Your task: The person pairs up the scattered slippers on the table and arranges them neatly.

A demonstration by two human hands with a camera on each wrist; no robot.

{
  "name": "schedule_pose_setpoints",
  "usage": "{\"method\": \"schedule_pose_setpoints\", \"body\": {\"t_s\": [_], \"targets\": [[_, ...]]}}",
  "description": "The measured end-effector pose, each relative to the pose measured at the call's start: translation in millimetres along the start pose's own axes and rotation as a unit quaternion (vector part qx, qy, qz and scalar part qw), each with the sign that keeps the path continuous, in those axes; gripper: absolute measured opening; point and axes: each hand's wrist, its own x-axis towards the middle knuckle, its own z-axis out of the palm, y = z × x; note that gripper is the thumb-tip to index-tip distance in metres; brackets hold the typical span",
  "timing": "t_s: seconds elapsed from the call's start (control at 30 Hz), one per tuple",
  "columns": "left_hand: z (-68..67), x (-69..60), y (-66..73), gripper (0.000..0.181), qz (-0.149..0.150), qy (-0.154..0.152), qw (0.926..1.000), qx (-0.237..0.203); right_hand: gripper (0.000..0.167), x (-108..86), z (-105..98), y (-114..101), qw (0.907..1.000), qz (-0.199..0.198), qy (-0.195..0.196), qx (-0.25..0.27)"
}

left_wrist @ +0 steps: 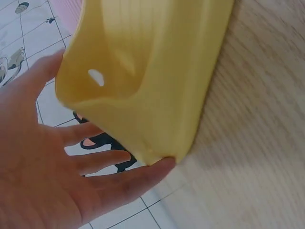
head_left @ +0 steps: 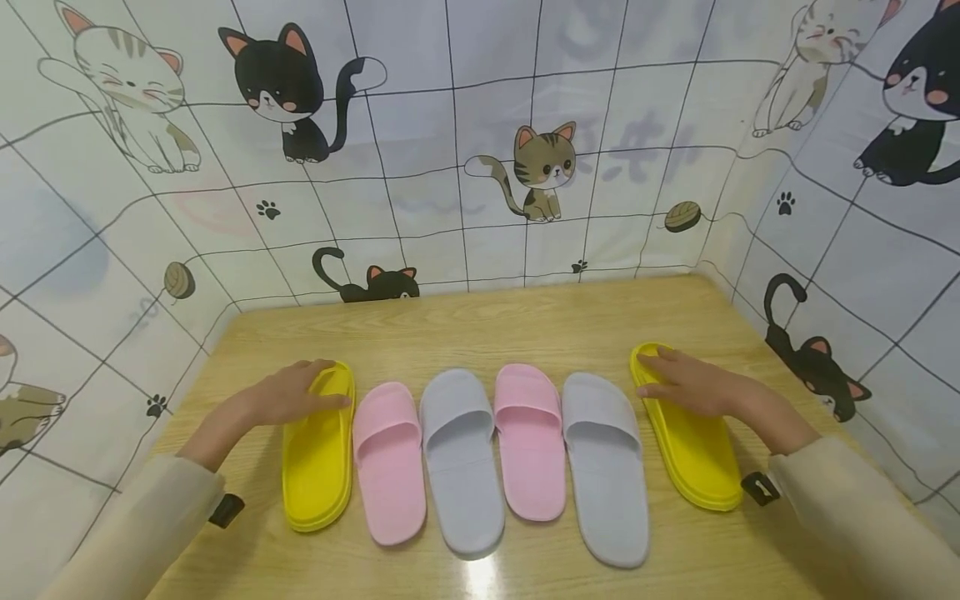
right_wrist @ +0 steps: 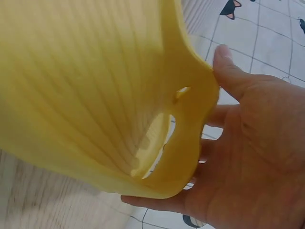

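At the left end of a row of slippers, my left hand (head_left: 300, 392) grips the far end of a yellow slipper (head_left: 318, 479). The left wrist view shows thumb and fingers on opposite edges of this slipper (left_wrist: 186, 67), around its upper. Over at the right end, my right hand (head_left: 697, 383) holds the matching yellow slipper (head_left: 693, 458) by its far end. In the right wrist view, the thumb touches one edge of that slipper (right_wrist: 81, 95) and the fingers pass behind and under it. Its upper has cut-out holes. Both yellow slippers point away from me.
Between the yellow slippers lie a pink slipper (head_left: 392, 492), a grey slipper (head_left: 467, 492), another pink slipper (head_left: 534, 467) and another grey slipper (head_left: 611, 492). All are on a wooden table (head_left: 480, 321). A cat-print sheet (head_left: 420, 200) stands behind and along both sides.
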Motion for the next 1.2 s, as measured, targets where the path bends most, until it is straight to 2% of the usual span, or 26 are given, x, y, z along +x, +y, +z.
{"method": "schedule_pose_setpoints", "body": {"t_s": [0.23,0.43,0.63,0.77,0.87,0.97,1.1,1.2], "targets": [[2.6,4.6,-6.6,0.106,-0.005,0.034,0.9994,-0.01,0.08,10.1,-2.0,11.0,0.9997,-0.006,0.02,-0.008],[4.5,8.5,-10.7,0.116,-0.016,0.05,0.9978,-0.041,0.076,20.4,-7.3,18.4,0.9988,0.0,0.048,-0.008],[5.0,11.3,-11.6,0.11,-0.024,0.068,0.9963,-0.048,0.071,25.4,-10.0,23.7,0.9979,0.013,0.061,-0.015],[6.7,12.9,-11.4,0.1,-0.019,0.073,0.9967,-0.032,0.074,25.5,-9.3,22.5,0.9962,0.038,0.068,-0.039],[7.8,12.0,-8.5,0.094,-0.019,0.069,0.9974,-0.011,0.079,23.5,-8.6,19.2,0.9943,0.055,0.064,-0.065],[8.3,9.1,-3.8,0.096,-0.029,0.055,0.998,0.009,0.085,20.0,-7.6,15.9,0.9939,0.06,0.047,-0.08],[11.1,4.4,3.4,0.103,-0.049,0.024,0.9984,0.014,0.09,14.7,-4.6,11.7,0.9928,0.066,0.022,-0.097],[15.3,1.7,7.2,0.108,-0.066,0.005,0.9978,0.006,0.089,12.6,-1.7,9.7,0.9911,0.078,0.018,-0.106]]}}
